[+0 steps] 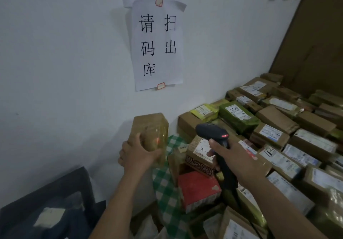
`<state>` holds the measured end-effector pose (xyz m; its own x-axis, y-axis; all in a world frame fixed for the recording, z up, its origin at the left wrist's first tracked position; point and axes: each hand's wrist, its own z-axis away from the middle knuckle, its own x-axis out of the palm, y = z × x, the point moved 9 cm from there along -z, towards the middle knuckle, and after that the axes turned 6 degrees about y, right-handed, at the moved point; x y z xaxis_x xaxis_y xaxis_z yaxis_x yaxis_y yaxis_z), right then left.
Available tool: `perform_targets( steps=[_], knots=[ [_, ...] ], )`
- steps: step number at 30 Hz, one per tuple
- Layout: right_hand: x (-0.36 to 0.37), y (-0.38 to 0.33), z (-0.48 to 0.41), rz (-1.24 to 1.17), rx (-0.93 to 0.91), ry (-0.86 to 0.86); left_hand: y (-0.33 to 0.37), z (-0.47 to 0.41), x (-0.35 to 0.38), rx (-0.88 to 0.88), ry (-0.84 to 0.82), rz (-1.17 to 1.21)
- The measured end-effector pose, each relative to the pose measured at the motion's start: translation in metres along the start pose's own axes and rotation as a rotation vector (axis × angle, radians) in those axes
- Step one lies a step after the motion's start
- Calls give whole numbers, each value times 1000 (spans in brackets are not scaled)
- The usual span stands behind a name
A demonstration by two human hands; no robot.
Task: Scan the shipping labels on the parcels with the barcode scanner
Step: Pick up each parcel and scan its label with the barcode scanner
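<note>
My left hand (137,153) grips a small brown cardboard parcel (151,129) wrapped in clear tape and holds it upright in front of the white wall. A red scanner dot glows on the parcel's near face; no label shows on that face. My right hand (235,157) grips the handle of a black barcode scanner (211,132), whose head points left at the parcel from a short distance away. A red light glows on the scanner's head.
Many brown and green parcels (278,136) with white shipping labels lie packed together to the right. A red box (198,188) and green checked cloth (165,186) lie below my hands. A dark bag (46,205) sits lower left. Paper signs (157,43) hang on the wall.
</note>
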<state>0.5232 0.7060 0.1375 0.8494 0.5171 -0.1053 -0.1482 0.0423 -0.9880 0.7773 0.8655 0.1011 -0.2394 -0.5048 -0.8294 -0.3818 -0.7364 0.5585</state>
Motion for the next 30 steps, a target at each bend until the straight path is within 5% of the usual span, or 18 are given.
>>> perform_targets(
  steps=[8, 16, 25, 30],
  knots=[
    [-8, 35, -47, 97, 94, 106, -10, -80, 112, 319, -273, -396],
    [-14, 63, -64, 167, 161, 112, 0, -134, 194, 489, -467, -443],
    [-14, 70, -69, 99, 176, 63, 27, -122, 227, 625, -606, -255],
    [-14, 69, -71, 73, 172, 50, 60, -112, 189, 524, -376, 52]
  ],
)
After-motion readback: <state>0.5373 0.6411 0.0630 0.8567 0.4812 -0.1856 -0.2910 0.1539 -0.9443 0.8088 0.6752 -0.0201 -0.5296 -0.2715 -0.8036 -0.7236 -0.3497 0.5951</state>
